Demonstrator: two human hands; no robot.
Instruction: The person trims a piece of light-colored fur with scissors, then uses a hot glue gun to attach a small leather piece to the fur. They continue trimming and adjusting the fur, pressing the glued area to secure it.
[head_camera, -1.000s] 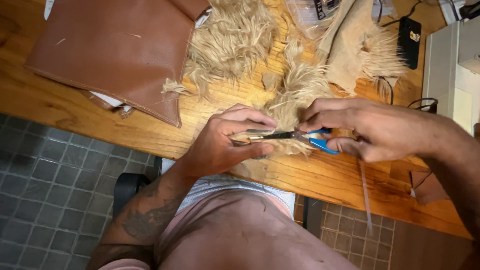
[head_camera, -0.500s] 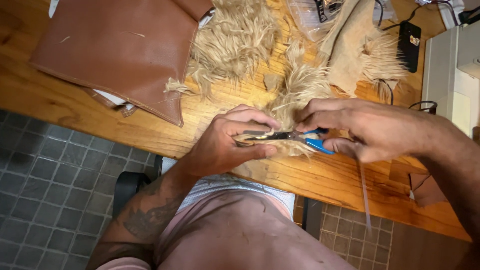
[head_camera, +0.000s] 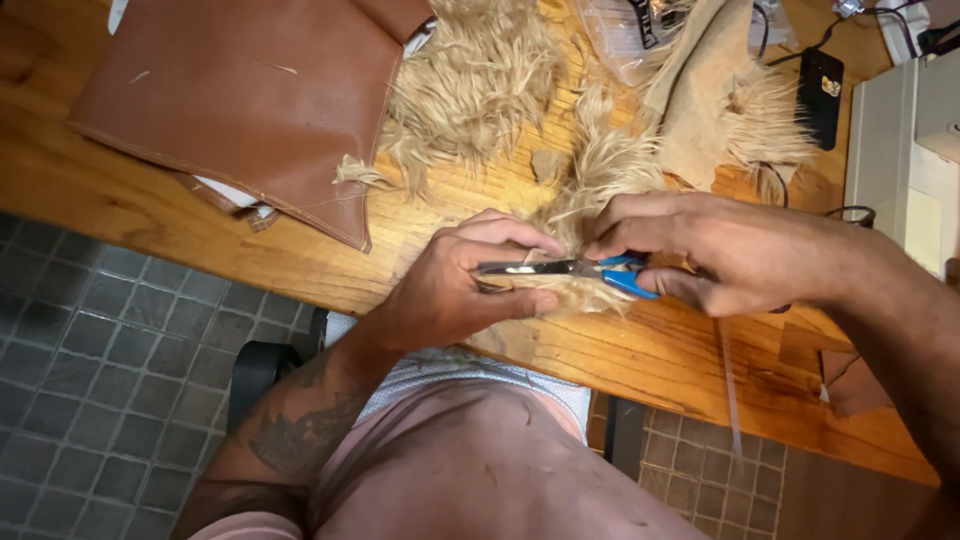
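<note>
Scissors (head_camera: 570, 270) barely shifted (blue-handled), gripped by right hand (head_camera: 720, 255); left hand (head_camera: 455, 290) pinches fur (head_camera: 590, 180).

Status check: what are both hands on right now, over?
Left hand pinches fur strip. Right hand grips blue snips, blades on the strip. Loose fur behind, clear of blades.
</note>
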